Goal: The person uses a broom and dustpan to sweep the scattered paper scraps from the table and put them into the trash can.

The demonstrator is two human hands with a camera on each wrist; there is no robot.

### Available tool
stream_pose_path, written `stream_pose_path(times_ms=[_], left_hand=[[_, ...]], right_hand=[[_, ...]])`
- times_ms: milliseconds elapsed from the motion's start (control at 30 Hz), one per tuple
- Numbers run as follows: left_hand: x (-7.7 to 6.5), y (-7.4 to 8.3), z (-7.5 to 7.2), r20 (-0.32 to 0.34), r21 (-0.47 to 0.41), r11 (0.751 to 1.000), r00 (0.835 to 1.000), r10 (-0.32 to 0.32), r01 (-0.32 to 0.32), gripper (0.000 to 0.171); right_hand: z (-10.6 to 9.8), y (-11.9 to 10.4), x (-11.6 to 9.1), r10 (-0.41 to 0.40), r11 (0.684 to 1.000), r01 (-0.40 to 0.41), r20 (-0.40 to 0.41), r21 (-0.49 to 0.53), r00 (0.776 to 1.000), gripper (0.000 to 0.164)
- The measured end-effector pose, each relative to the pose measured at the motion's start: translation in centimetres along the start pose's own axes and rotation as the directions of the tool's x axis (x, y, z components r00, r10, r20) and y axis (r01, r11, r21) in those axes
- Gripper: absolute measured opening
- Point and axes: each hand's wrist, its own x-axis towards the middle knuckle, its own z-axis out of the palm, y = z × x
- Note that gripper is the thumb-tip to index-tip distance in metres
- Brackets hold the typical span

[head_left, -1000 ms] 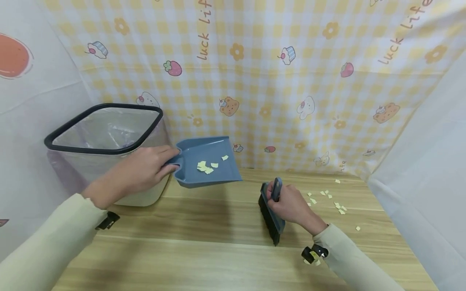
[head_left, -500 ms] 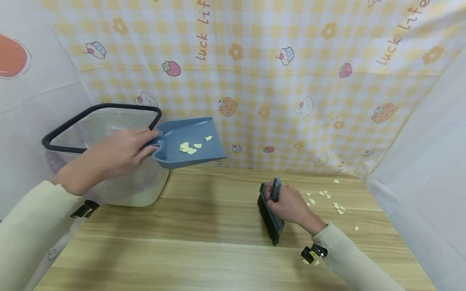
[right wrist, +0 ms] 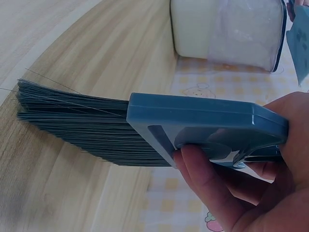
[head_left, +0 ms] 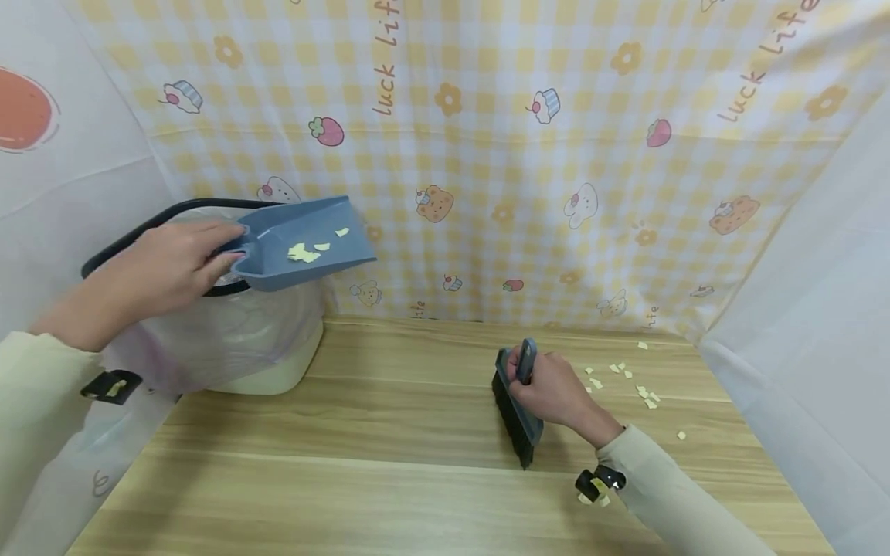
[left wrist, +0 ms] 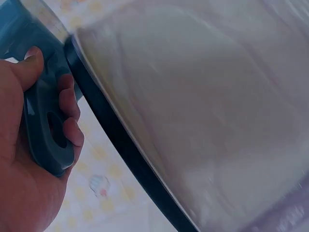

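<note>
Brush [head_left: 520, 415], gripped in the right hand [head_left: 552, 390], near loose scraps [head_left: 647, 395] on the table [head_left: 410, 409]. Beyond, the dustpan [head_left: 309, 225], its handle gripped by the left hand [head_left: 167, 264], has shifted left to the bin [head_left: 274, 372], bringing collected scraps [head_left: 302, 253] close to its opening.

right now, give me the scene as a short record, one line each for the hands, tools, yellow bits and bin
left hand: grips the dustpan
dustpan: blue, raised above the table, a few pale yellow bits on it
right hand: holds the brush
brush: dark bristles facing the table
loose bits: scattered on the table, right of the brush
bin: far left, dark rim, plastic liner
</note>
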Motion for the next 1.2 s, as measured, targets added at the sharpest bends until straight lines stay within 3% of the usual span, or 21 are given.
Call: stream_pose_path(times_ms=[300,533,700,867,1200], left_hand=[[-1.9,-3.8,-0.5,0.046,0.005,0.990,0.989,-0.142,0.142,0.040],[-3.0,-7.0,-0.6,-0.009,0.055,0.979,0.980,-0.198,0.198,0.033],[-3.7,-8.8,-0.7,-0.001,0.094,0.970,0.974,-0.225,0.224,0.029],[-4.0,-9.6,-0.9,0.016,0.125,0.959,0.966,-0.258,0.255,0.030],[-4.2,-9.7,-0.9,0.045,0.167,0.939,0.949,-0.312,0.301,0.036]], right_hand=[[-0.1,0.0,0.0,-0.001,1.000,0.001,0.001,-0.005,1.000,0.017],[-0.2,0.1,0.1,0.003,1.000,-0.004,-0.001,-0.006,1.000,0.017],[-0.2,0.2,0.0,-0.004,1.000,0.004,-0.004,-0.012,1.000,0.016],[-0.2,0.3,0.0,-0.008,1.000,0.008,-0.003,-0.014,1.000,0.017],[-0.2,0.3,-0.2,-0.001,1.000,0.001,0.005,-0.002,1.000,0.017]])
